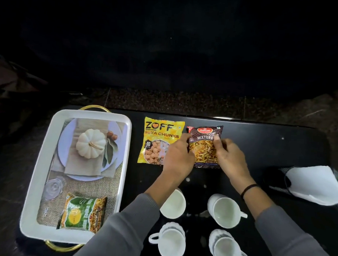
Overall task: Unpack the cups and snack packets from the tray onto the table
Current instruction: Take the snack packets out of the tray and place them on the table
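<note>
A dark "Mixture" snack packet (203, 146) lies on the black table (279, 152), and both hands grip its sides: my left hand (179, 159) on its left edge, my right hand (231, 159) on its right edge. Just left of it lies a yellow "Zoff Soya Chunks" packet (160, 139). The white tray (38, 170) with gold handles stands at the left and holds a green snack packet (83, 213) in its near corner. Several white cups (225, 211) stand on the table below my hands, one partly hidden under my left forearm.
The tray's floor carries a printed picture of a pumpkin and plate. A white and dark cloth item (314, 184) lies at the table's right edge. Beyond the far table edge is speckled floor, then darkness.
</note>
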`<state>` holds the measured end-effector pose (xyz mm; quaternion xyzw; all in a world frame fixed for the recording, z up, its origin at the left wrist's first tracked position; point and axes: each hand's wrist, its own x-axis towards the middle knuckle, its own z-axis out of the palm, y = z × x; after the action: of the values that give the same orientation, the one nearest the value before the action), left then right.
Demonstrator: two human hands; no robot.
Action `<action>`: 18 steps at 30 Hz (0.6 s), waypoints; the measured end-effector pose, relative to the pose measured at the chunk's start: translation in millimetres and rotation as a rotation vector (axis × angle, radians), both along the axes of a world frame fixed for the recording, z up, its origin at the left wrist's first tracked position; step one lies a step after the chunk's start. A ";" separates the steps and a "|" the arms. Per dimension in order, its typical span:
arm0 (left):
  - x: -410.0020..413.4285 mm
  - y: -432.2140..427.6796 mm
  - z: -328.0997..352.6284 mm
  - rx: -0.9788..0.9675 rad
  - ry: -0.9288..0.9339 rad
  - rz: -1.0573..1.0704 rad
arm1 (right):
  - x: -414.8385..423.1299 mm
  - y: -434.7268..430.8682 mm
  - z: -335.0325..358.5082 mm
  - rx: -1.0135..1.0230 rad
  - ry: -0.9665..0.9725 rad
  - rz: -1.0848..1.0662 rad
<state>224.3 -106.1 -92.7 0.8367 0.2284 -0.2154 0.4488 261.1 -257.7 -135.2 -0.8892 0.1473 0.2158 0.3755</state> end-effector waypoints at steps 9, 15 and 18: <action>-0.6 0.5 2.6 0.262 -0.029 -0.315 | -4.4 11.8 3.2 -0.079 -0.059 0.044; -8.3 4.9 14.3 0.246 -0.083 -0.285 | -15.8 19.9 25.4 -0.164 -0.167 0.034; -14.5 14.1 20.8 0.212 -0.130 -0.222 | -22.8 31.5 39.9 -0.148 -0.194 0.038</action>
<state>209.8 -92.0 -71.9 0.9115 0.1264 -0.1840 0.3453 238.3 -226.2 -95.2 -0.9338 0.1091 0.1242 0.3173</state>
